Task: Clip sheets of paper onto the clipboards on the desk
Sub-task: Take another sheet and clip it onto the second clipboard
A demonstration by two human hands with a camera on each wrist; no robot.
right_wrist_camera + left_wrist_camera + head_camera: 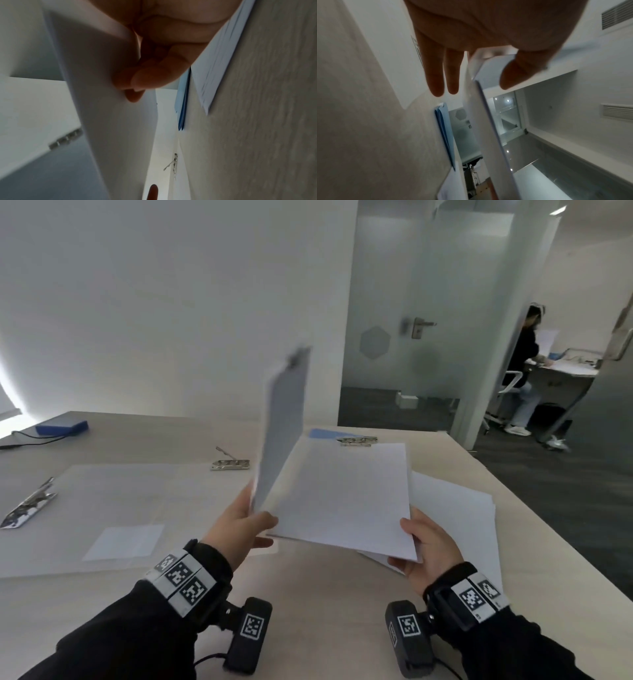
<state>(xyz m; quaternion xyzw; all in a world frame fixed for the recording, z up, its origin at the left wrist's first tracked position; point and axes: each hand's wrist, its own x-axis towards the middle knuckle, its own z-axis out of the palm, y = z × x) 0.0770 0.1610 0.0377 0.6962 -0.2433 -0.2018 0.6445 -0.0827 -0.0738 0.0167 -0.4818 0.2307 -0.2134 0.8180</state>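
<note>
Paper sheets (342,494), pinched in the right hand (426,546), should slide squarely under the clip of the upright clipboard (282,426) gripped by the left hand (236,527).

Both forearms in black long sleeves, cuffs ending at the wrists. Left hand (239,523) and right hand (426,546) bare — no gloves, no rings visible. Each wrist carries a band of white square tiles printed with black-and-white fiducial markers. Below each band hangs a black boxy camera unit, one marker on its face — thin black cable trailing from it.
</note>
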